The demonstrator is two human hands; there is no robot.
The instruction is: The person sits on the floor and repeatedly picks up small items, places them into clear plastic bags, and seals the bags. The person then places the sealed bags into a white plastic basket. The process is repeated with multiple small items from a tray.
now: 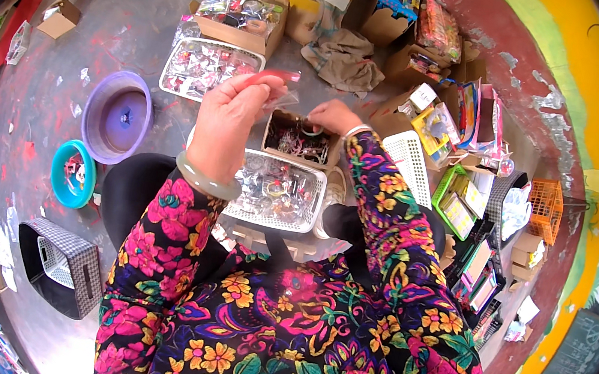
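Left hand: raised above the baskets, its grip pinched on a small clear plastic packet; the left hand [229, 121] wears a pale bangle [206, 177] at the wrist.
Small clear plastic packet: at the left fingertips; the packet [290, 100] hangs just below a red strip [282, 76], and whether the two are joined is unclear.
Right hand: at the upper right edge of a small cardboard box; whether the grip of the right hand [333, 118] is closed on anything cannot be told.
Small cardboard box: the box [295, 159] contains dark, tangled small items.
White plastic basket: nearer the person than the box; the basket [272, 221] is filled with clear packets.
White tray: beyond the left hand; the tray [176, 93] holds red and clear packets.
Basins: purple [93, 148] and teal [58, 178], on the floor [44, 115] at left.
Brown cloth: crumpled beyond the right hand; the cloth [346, 61] lies on the floor.
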